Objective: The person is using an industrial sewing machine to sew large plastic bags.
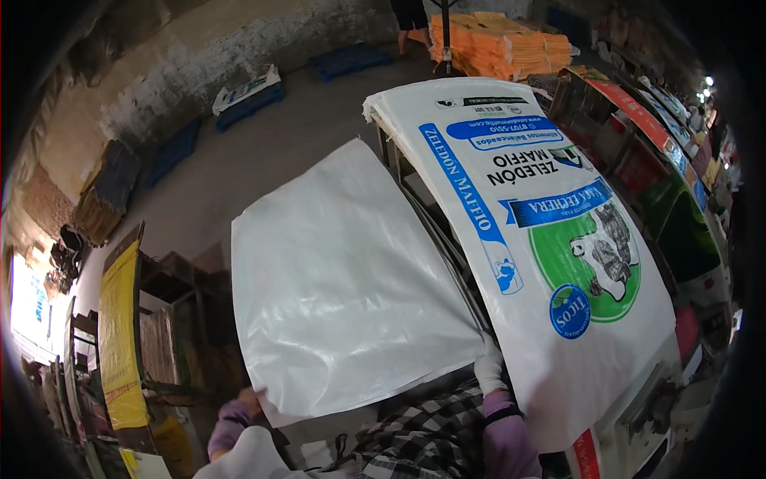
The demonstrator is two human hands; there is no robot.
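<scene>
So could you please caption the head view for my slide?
Two hands hold a plain white sack beside a printed sack stack.

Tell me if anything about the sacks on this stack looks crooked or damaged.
The plain white sack sits askew: it hangs off the left side of the printed sack stack, tilted, with creases across it. The left hand holds its lower corner; the gloved right hand is at its right edge. No tears or spills show.

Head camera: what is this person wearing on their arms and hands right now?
Both forearms carry purple long sleeves. The right hand wears a white glove, with a dark band around the right sleeve's wrist. The left hand is mostly hidden, so any glove there cannot be told.
</scene>
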